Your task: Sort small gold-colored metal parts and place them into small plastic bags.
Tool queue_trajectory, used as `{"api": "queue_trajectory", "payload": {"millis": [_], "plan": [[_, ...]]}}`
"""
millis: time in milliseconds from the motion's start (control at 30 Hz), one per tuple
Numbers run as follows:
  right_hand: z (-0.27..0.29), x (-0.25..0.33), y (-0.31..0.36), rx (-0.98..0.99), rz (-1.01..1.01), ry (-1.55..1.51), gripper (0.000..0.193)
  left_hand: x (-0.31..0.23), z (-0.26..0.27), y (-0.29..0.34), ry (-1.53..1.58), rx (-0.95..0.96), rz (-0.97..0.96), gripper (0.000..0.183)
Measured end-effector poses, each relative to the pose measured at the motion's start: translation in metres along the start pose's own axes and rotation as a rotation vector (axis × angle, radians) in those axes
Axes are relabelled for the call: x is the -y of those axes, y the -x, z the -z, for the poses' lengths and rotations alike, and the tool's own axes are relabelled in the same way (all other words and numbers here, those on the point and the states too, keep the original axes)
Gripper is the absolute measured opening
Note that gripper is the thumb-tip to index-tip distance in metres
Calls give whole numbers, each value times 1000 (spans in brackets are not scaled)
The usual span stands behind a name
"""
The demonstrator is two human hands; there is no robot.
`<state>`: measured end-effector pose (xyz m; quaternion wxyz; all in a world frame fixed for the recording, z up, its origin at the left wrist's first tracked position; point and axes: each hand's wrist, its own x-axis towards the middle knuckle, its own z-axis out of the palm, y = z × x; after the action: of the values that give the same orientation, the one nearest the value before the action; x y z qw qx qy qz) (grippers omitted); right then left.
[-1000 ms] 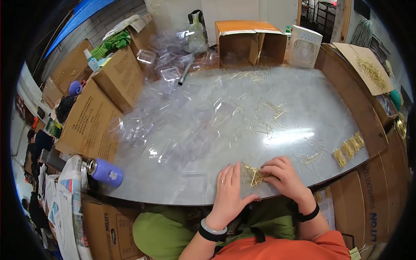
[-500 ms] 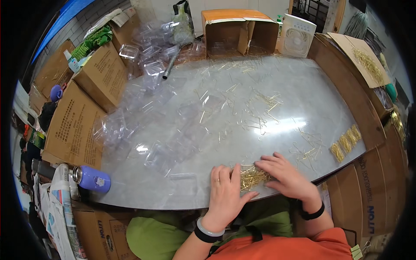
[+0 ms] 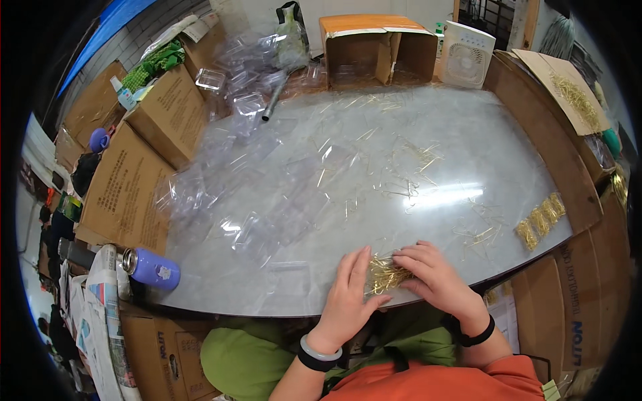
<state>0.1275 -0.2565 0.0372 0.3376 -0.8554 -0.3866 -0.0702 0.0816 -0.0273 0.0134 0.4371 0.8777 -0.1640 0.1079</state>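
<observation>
A heap of thin gold wire hooks [image 3: 384,274] lies at the table's near edge between my two hands. On its left side my left hand [image 3: 349,284] rests with fingers stretched forward and thumb held out, like a wall against the heap. My right hand [image 3: 431,274] curls over the heap's right end, hooks between its bent fingers and thumb. Loose gold hooks [image 3: 478,234] are scattered to the right, and more lie farther back. At the right edge sit several clear packs of gold hooks [image 3: 540,219] in a row.
Clear plastic boxes [image 3: 251,227] cover the left of the grey table [image 3: 374,220]. A purple bottle [image 3: 152,269] lies near the left edge, beside cardboard boxes [image 3: 127,194]. At the back stand an open carton [image 3: 354,60] and a white fan [image 3: 466,57]. Cardboard [image 3: 542,140] borders the right side.
My right hand's fingers have drawn closer together over the hooks. My left hand's fingers have come together and lean more to the right. The whole view has shifted slightly.
</observation>
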Motion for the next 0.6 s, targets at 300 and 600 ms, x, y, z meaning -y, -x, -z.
{"api": "queue_trajectory", "payload": {"millis": [300,600], "plan": [[-15,0,0,-141,9,-49,39,0,10,-6,-330,27,-20,92],[-8,10,-6,-170,-144,-265,46,5,11,-8,-189,79,-51,93]]}}
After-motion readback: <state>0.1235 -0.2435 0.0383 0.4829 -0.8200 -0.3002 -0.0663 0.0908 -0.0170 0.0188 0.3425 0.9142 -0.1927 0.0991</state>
